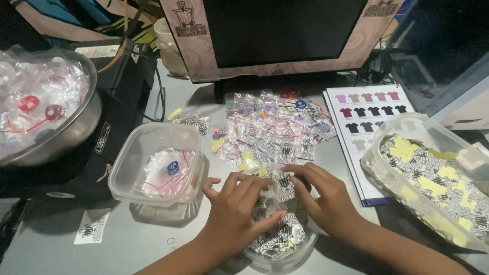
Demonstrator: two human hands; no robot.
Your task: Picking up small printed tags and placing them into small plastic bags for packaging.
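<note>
Both hands work inside a round clear plastic container [285, 262] full of black-and-white stickers [281, 237] at the near middle of the table. My left hand [238, 209] rests on the sticker heap with its fingers curled and pinching at a sticker. My right hand [322, 196] reaches in from the right, fingers bent over the same pile. Whether either hand has a sticker fully lifted I cannot tell.
A square clear tub [133, 153] with small bagged items stands to the left, a steel bowl [76, 130] of bags at far left. Bagged pins [270, 130] lie before a monitor [280, 35]. A rectangular tub [407, 201] of stickers and a shirt chart [364, 114] sit right.
</note>
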